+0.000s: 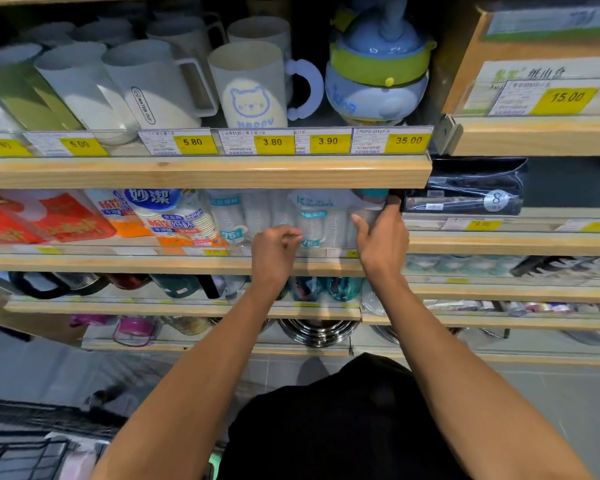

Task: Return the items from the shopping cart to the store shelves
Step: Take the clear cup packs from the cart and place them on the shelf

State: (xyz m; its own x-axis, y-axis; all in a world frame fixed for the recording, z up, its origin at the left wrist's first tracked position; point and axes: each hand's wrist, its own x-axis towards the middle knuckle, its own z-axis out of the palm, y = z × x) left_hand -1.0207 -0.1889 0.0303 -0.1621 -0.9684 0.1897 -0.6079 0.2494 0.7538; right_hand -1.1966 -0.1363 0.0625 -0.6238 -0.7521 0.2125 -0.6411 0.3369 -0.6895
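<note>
Left hand (276,249) curled, seemingly pinching blurred cup pack (312,220), right hand (381,239) grasping it

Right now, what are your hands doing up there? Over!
Left hand pinching the clear cup pack on the second shelf. Right hand holding its right end. Neighbouring cup pack close on the left.

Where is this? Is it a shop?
Yes, most likely a shop's housewares aisle. Wooden shelves carry yellow price tags, mugs like the bear mug stand in rows, and both hands handle packs of plastic cups.
</note>
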